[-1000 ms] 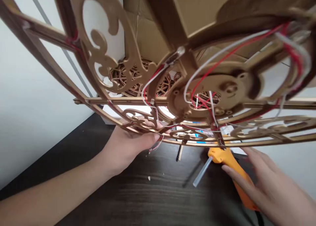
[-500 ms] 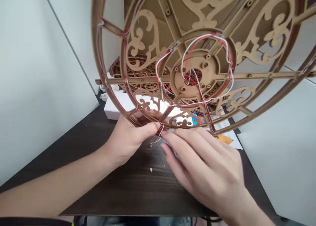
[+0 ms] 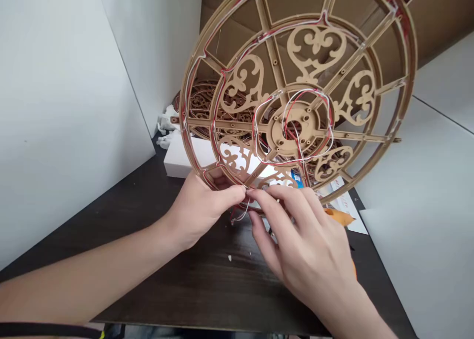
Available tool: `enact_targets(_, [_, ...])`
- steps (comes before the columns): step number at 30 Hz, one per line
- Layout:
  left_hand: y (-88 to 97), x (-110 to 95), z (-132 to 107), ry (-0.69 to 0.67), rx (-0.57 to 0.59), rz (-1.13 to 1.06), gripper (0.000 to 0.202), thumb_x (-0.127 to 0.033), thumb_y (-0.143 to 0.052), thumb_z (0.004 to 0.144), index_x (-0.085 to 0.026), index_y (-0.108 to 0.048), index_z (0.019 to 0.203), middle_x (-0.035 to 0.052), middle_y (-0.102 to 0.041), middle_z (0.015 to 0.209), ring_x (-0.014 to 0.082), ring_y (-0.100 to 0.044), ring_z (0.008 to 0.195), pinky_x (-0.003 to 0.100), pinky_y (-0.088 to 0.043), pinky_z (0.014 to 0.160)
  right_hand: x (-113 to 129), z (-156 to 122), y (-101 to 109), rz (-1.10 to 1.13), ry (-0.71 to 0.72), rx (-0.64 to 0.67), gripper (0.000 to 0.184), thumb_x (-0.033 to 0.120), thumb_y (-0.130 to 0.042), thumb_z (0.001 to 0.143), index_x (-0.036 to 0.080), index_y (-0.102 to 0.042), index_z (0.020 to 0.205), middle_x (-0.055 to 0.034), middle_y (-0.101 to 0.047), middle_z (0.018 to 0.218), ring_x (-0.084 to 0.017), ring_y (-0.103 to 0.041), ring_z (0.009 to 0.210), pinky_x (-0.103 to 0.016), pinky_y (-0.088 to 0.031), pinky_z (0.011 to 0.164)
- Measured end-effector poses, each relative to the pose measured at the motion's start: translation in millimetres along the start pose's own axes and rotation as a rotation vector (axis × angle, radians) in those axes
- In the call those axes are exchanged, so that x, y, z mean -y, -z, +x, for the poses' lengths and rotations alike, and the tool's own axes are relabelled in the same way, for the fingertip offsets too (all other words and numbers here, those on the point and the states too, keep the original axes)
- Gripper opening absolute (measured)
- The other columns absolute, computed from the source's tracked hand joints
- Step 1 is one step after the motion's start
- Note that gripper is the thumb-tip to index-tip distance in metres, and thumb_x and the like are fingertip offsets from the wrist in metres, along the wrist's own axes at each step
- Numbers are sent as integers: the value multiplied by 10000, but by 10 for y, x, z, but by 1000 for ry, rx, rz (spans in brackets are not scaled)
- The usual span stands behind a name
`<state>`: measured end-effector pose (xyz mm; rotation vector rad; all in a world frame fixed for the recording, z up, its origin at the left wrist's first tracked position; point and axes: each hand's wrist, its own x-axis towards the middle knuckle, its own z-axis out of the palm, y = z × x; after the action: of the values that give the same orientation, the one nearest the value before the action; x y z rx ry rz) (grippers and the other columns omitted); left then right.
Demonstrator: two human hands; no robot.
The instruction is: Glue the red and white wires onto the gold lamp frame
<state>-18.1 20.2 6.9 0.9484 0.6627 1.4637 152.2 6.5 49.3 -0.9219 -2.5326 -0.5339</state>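
A round gold-brown openwork frame (image 3: 276, 62) with scroll ornaments is held up, tilted, its ribbed side facing me. Thin red and white wires (image 3: 255, 124) run along its rings and around its hub. My left hand (image 3: 202, 205) is closed around the lower left of the frame, the thumb lying on a ring and the other fingers behind it. Close by that thumb, the fingertips of my right hand (image 3: 303, 240) bend onto the wire at the bottom of the frame. A short wire loop (image 3: 242, 215) dangles below the left thumb.
More wired frames (image 3: 200, 99) are piled at the back left, behind a white box (image 3: 176, 158). An orange object (image 3: 340, 216) and printed paper (image 3: 344, 195) lie at the right. Small white scraps (image 3: 229, 258) dot the dark table (image 3: 177, 289). Pale panels flank both sides.
The frame has tipped back and moved away, so more of it shows. My right fingertips have shifted slightly up and right onto the ring; the left hand keeps its hold.
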Motion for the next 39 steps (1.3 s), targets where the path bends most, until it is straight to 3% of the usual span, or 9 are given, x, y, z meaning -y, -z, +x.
enact_targets(11, [-7,97,-36,137,-14,-42,341,-11,-642,784,-251,-803,966,-43,-792,913,138,-726,830,199,-578,701,-62,-27,-24,47,-12,77,233,192,-627,954,127,-711,1161,-103,-660,1057,-235,-553,904,-367,-476,766])
enact_targets(17, [21,75,1,39,-27,-1,287,-21,-663,771,-224,-791,929,-24,-790,918,163,-723,909,239,-576,809,-32,-34,-12,200,-39,73,339,202,-630,959,82,-682,1273,-112,-671,1035,-236,-565,905,-383,-510,775])
enact_targets(22, [44,55,45,-3,9,26,312,6,-627,791,-239,-779,911,-49,-786,916,125,-718,880,192,-560,803,-13,-63,-58,301,-48,-3,355,164,-666,935,74,-679,1278,-93,-707,1058,-204,-591,898,-366,-525,803])
enact_targets(25, [42,46,50,14,19,35,323,9,-624,799,-242,-783,926,-56,-786,925,105,-714,857,166,-554,796,-13,-75,-77,272,-37,-13,346,147,-694,911,62,-696,1246,-95,-723,1049,-204,-592,872,-362,-519,777])
enact_targets(30, [25,30,32,42,22,15,317,8,-627,783,-215,-777,951,-30,-788,932,137,-723,869,218,-571,832,14,-82,-45,206,-3,-5,369,173,-693,918,49,-680,1266,-101,-724,1026,-211,-579,835,-367,-499,755])
enact_targets(35, [6,-10,17,63,-13,-16,289,16,-638,751,-216,-768,864,-45,-761,802,116,-690,745,201,-558,742,72,-77,-29,151,-13,-48,326,171,-679,925,39,-680,1223,-118,-725,1006,-233,-595,857,-372,-488,770])
enact_targets(39, [2,-39,5,96,-21,45,266,-2,-622,754,-209,-759,850,-42,-752,803,118,-675,745,210,-541,735,129,-70,-45,91,-36,-31,318,186,-671,926,36,-678,1206,-115,-732,1013,-245,-602,863,-375,-481,761])
